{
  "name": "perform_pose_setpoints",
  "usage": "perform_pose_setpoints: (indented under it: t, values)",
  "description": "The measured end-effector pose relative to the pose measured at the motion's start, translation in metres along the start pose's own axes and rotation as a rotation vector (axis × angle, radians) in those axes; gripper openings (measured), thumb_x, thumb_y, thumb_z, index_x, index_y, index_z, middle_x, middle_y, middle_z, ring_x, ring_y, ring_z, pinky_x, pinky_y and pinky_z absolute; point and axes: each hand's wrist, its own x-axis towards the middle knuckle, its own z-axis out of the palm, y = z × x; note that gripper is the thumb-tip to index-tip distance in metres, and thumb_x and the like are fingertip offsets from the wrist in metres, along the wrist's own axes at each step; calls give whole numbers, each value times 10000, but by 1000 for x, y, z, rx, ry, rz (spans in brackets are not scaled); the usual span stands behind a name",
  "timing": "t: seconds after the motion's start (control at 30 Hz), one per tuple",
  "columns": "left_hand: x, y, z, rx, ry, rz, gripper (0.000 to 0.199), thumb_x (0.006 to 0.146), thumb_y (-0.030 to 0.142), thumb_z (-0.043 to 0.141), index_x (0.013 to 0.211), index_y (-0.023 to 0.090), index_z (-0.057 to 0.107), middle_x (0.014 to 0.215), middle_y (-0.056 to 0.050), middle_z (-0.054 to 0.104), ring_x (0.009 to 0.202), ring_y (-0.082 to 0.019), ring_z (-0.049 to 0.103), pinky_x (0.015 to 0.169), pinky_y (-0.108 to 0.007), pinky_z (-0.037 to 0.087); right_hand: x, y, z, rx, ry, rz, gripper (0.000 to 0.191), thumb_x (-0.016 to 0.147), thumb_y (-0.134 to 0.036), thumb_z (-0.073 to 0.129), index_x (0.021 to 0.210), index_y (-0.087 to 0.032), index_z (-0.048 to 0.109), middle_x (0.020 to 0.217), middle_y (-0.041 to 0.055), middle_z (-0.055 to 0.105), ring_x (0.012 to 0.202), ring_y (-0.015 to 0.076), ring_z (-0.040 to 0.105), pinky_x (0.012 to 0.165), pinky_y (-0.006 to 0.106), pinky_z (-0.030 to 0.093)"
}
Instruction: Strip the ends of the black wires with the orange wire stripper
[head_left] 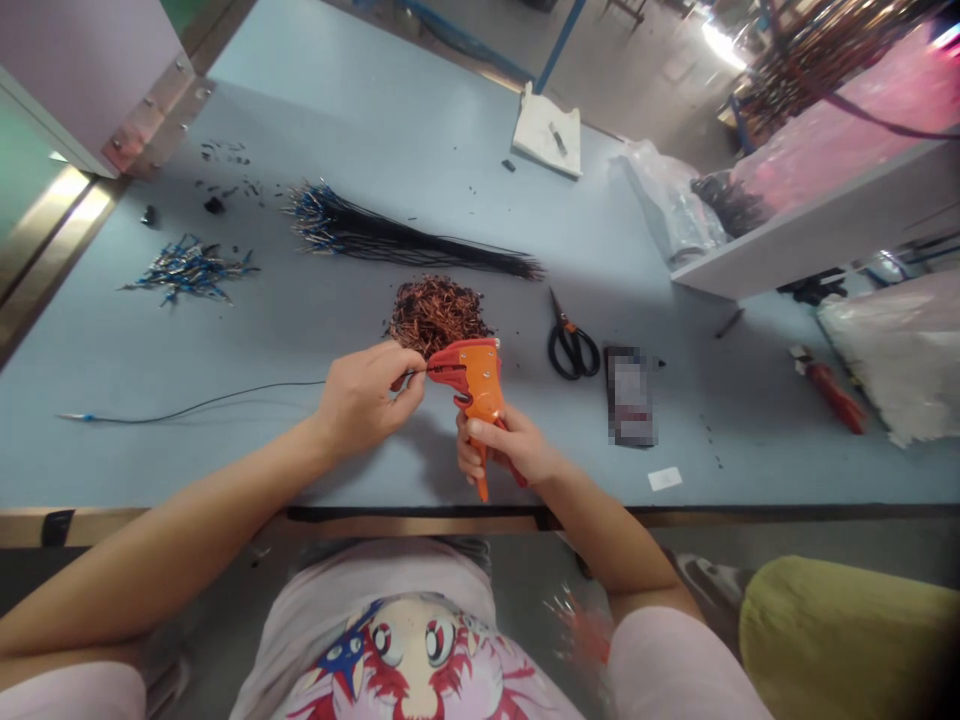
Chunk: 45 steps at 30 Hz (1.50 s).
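The left hand [367, 400] pinches one black wire [225, 398] tight, its end reaching into the jaws of an orange wire stripper [476, 385], gripped in the right hand [499, 450]. The wire trails toward 9 o'clock along the pale blue surface [150, 340], its blue tip lying well out. The surface's near edge [480, 512] runs just below both hands. A single copper heap [436, 315] nearly touches the stripper at 12 o'clock. Farther out lie one black wire bundle [405, 240] at 11 o'clock, one blue-tipped scrap pile [191, 270] at 10 o'clock, and one pair of scissors [571, 345] at 2 o'clock. A white shelf [817, 225] juts in at 2 o'clock, above a plastic bag [667, 200].
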Motion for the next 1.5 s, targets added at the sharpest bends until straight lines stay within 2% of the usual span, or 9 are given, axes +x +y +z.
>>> perform_pose_setpoints:
  t: [0.27,0.43,0.57,0.77,0.93,1.07,1.13,1.3,1.5]
  values:
    - [-1,-1,2,41,1,20,118,887,151,554,798,200,613,592,48,537,517,-105,480,532,-249,356,1,3,5,66,19,22,506,856,-575,731,699,-209,419,501,-115,380,368,46,363,384,203,434]
    - [2,-4,1,17,9,-22,99,864,154,580,787,196,626,632,38,588,536,-100,502,557,-244,381,1,-2,-9,35,-59,-27,579,756,-587,822,1049,-144,591,845,38,665,728,171,686,615,320,608]
    - [4,-14,-3,42,72,-86,100,858,147,596,780,191,640,655,30,604,565,-101,519,572,-248,378,-9,-19,-26,-43,105,-109,592,836,-647,698,1139,-154,569,928,69,659,759,198,683,638,353,593]
    - [8,-27,-10,65,192,-230,62,850,178,621,795,185,649,690,28,617,592,-99,536,595,-230,411,-17,-27,-12,-1196,432,-270,384,900,-423,651,1172,-159,591,1018,119,671,911,253,603,832,422,492]
    - [6,-16,-6,111,127,-107,87,875,160,603,806,190,647,687,22,631,598,-108,557,598,-243,406,-3,-3,11,-1715,301,-277,401,867,-378,732,1186,-149,654,1077,158,696,980,312,585,835,443,445]
    - [0,-8,2,139,10,39,106,890,157,593,798,199,625,660,29,619,588,-113,562,578,-249,385,-1,0,8,-1691,189,-341,616,802,-551,794,1251,-159,634,1234,165,665,1114,329,552,917,461,455]
    - [-3,-7,6,137,-33,102,98,888,156,592,805,201,620,654,30,612,578,-113,554,560,-249,367,-3,-2,3,-1633,211,-395,541,830,-569,761,1169,-160,657,1185,155,683,1107,319,567,943,472,463]
    - [-8,-5,10,158,-106,227,100,907,160,573,821,194,610,663,15,606,597,-126,543,529,-254,321,1,-2,-6,-1451,546,-719,243,988,-319,592,1160,-153,636,1071,155,698,1018,266,613,904,431,526]
    - [-11,5,11,162,-155,324,188,954,207,545,774,205,600,651,-5,599,583,-150,508,512,-285,283,9,2,-3,-1503,539,-824,209,1004,-175,497,1051,-208,698,1039,124,671,1018,247,575,922,439,519]
